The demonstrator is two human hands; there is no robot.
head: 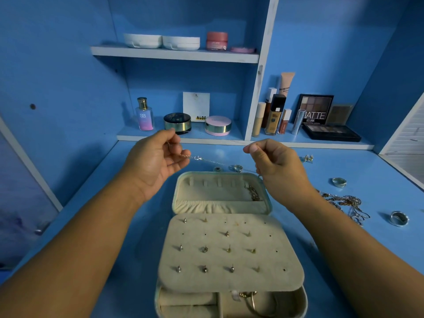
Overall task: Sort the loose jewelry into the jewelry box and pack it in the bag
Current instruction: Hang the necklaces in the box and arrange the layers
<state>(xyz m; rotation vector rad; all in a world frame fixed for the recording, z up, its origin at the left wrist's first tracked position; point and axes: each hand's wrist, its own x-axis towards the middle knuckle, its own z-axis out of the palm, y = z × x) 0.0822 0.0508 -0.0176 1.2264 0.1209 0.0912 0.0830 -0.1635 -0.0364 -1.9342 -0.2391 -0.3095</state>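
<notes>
So all we've really got on show is two bare forearms, left one [91, 214] at the lower left of the frame, right one [344, 226] at the lower right. Left hand [158, 161] and right hand [275, 166] are bare too, with a short, plain thumbnail on the right.

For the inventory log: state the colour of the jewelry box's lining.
The jewelry box's lining is plain cream-beige, clearest in the head view.

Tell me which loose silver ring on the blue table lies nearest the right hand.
The silver ring behind the beige jewelry box lid, just left of the right hand; the others lie farther away.
</notes>
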